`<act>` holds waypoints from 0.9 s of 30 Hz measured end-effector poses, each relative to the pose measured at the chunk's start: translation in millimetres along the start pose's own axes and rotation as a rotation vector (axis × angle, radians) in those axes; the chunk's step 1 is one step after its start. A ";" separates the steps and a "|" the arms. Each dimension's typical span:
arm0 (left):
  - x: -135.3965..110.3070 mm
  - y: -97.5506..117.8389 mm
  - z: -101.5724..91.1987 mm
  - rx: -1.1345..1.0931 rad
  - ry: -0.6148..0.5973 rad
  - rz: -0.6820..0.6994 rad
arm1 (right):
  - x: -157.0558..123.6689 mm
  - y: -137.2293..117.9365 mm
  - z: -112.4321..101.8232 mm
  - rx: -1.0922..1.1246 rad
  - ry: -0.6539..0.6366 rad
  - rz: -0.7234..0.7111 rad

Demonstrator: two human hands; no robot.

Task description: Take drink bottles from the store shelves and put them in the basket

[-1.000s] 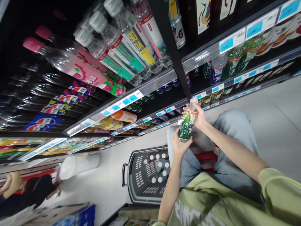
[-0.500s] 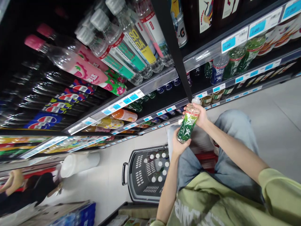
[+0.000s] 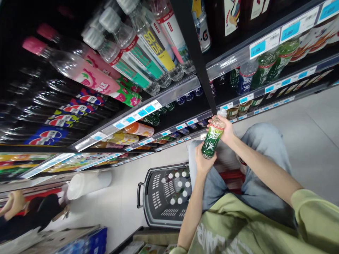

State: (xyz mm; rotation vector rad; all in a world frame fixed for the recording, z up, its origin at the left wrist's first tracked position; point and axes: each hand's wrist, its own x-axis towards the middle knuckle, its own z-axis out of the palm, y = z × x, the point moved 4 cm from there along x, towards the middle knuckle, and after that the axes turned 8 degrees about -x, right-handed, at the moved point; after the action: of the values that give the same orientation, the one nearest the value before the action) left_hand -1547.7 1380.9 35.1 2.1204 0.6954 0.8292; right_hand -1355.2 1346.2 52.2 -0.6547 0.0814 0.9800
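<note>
A plastic drink bottle [image 3: 212, 139] with a green label and a white cap is tilted between my hands, above my knees. My right hand [image 3: 225, 128] is wrapped round its neck end, close below the cap. Around the bottle's base, my left hand [image 3: 204, 160] is closed, thumb on one side. Below and to the left, a dark grey shopping basket [image 3: 151, 195] stands on the floor with several white-capped bottles inside. The lower shelf edge lies just beyond the bottle's cap.
Shelves hold cola bottles [image 3: 53, 121], pink-capped bottles [image 3: 87, 72], soda water bottles [image 3: 156, 44] and more green drinks [image 3: 261, 70]. A black upright post [image 3: 196, 46] divides them. A white bin [image 3: 88, 183] stands on the floor at left; another person [image 3: 34, 211] is beyond it.
The bottle's base has come up slightly and shifted a little right, with my left hand following it. My right hand stays round the neck end. The view has shifted slightly.
</note>
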 end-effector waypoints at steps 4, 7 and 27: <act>-0.6 -2.3 -4.6 -0.023 -0.026 -0.093 | -1.4 0.3 1.6 0.000 -0.023 0.031; 1.3 -4.5 -9.8 -0.085 -0.072 -0.145 | -2.1 -0.9 4.0 0.004 -0.076 0.038; 3.0 -28.1 -10.5 -0.809 -0.431 -0.543 | -9.0 -7.2 13.4 -0.067 -0.300 -0.020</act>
State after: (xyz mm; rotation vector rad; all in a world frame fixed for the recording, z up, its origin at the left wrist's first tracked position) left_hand -1559.3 1403.8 19.2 1.2226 0.5333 0.2531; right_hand -1357.6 1344.0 69.5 -0.5622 -0.2233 1.0553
